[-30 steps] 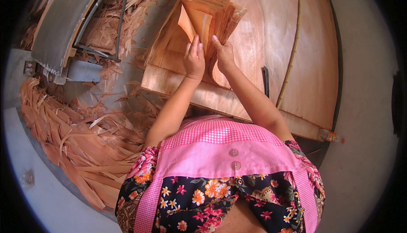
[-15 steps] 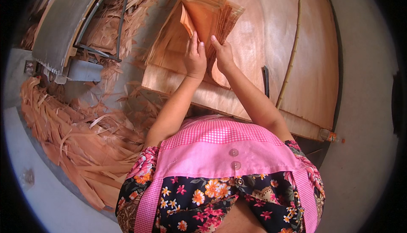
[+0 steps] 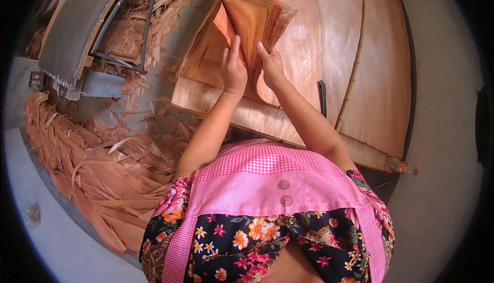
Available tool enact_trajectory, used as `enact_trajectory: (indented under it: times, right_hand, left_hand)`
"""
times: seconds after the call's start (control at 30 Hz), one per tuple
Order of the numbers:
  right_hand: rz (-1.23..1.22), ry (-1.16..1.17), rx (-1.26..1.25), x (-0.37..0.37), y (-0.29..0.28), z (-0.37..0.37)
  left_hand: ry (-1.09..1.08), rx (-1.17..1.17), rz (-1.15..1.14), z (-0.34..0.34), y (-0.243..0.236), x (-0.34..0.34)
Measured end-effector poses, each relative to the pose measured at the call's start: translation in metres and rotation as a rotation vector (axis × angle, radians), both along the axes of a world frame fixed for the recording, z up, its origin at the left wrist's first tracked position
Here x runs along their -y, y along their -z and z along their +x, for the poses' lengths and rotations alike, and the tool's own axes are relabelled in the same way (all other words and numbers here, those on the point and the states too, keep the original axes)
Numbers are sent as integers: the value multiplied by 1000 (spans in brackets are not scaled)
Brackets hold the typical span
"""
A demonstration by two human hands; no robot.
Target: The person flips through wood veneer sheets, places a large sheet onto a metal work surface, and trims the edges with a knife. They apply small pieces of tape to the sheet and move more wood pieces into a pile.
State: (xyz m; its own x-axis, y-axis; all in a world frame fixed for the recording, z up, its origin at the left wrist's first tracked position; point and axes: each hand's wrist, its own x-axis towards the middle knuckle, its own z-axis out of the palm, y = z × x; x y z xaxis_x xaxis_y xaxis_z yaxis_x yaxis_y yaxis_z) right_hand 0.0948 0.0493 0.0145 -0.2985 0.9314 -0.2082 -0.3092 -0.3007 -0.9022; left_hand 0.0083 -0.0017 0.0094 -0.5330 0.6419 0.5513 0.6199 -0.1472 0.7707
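A bundle of thin orange-brown wood veneer sheets [image 3: 260,15] is bent upward, its leaves fanned, on a broad stack of pale veneer [image 3: 381,77]. My left hand [image 3: 233,72] holds the bundle's left side, fingers raised along a folded leaf that curls outward. My right hand [image 3: 272,69] grips the right side, thumb lying on the layered sheets and the other fingers mostly hidden behind them.
A bamboo pole [image 3: 355,62] and short black strip [image 3: 322,100] lie on the stack, right of my hands. A plastic bottle [image 3: 399,165] is by its front right corner. Veneer scraps [image 3: 87,175] heap at the left, below a grey board [image 3: 72,31] and metal frame.
My left hand has shifted slightly upward and left along the bundle, and the leaf at its fingertips has changed its curl. My right hand is almost still.
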Motion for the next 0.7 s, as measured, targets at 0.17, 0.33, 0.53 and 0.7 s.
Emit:
enact_trajectory:
  times: [0.17, 0.33, 0.53, 0.7]
  right_hand:
    - [-82, -49, -15, -1, 4, 4]
    - [-28, -25, 3, 1, -3, 2]
    - [-49, -40, 13, 0, -1, 2]
    - [-75, -97, 2, 3, -4, 0]
  left_hand:
    - [-53, 66, -213, 13, -15, 1]
    - [-39, 61, -90, 0, 6, -2]
    - [-75, 19, 78, 5, -4, 0]
    - [-53, -51, -185, 7, -7, 5]
